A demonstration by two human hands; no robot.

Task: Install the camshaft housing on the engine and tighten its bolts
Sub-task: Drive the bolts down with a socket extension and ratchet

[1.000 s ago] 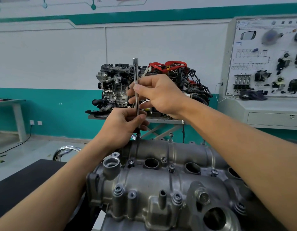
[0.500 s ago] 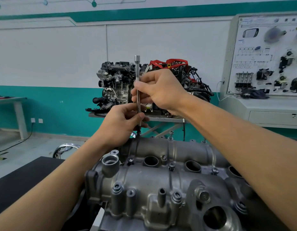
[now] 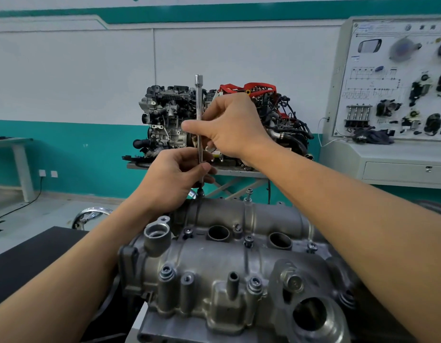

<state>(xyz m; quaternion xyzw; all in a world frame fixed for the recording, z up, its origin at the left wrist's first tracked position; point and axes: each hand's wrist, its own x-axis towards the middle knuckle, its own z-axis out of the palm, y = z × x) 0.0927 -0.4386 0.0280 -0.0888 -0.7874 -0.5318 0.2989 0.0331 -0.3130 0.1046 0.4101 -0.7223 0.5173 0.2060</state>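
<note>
A grey cast camshaft housing [image 3: 226,268], studded with bolts and open round bores, is seen low in the foreground. A raised bolt [image 3: 249,191] is seen at its far edge. Behind it, a display engine [image 3: 165,120] is partly masked by the hands, and a training panel [image 3: 400,82] is mounted to the right. A slim extension bar [image 3: 199,100] is held upright, its tip set at the housing's far edge. Its lower shaft is pinched by the left hand [image 3: 174,177], and its middle is gripped by the curled fingers of the right hand [image 3: 229,127].

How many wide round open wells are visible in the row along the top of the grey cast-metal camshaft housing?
2. One round well sits mid-top of the grey camshaft housing; the second well is right of it, beside the right forearm, which may hide more.
</note>
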